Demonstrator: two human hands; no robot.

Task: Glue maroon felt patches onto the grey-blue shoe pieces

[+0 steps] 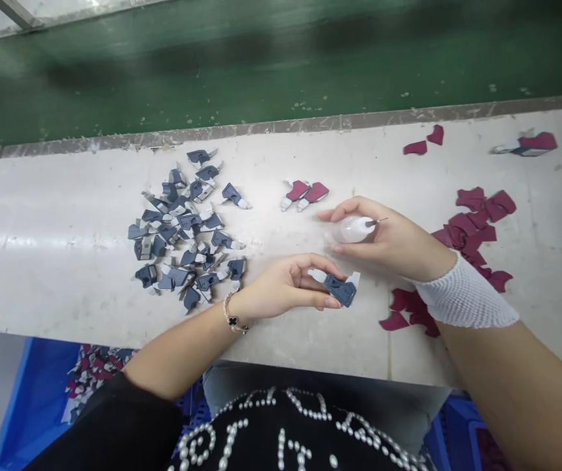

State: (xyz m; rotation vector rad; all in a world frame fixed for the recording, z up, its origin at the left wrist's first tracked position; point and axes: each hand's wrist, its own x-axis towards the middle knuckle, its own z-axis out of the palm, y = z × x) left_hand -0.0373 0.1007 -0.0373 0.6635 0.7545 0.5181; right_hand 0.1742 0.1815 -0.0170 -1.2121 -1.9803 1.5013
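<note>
My left hand [300, 284] pinches a dark blue and grey plastic part [342, 290] above the white table. Just above it and to the right, my right hand [379, 239] holds a small translucent bottle [354, 229] whose thin metal needle points right. A pile of similar blue-grey parts [190, 221] lies to the left of my hands. Beyond my hands, two parts with maroon pieces on top [316, 192] lie side by side. Loose maroon pieces [467, 226] are scattered on the right, some partly behind my right wrist.
The white table [65, 261] borders a green belt surface [271, 62] along its far side. One maroon-topped part [536, 144] lies at the far right. Below the table's near edge, a blue bin [40, 386] at left holds mixed parts; blue containers [457, 418] stand at lower right.
</note>
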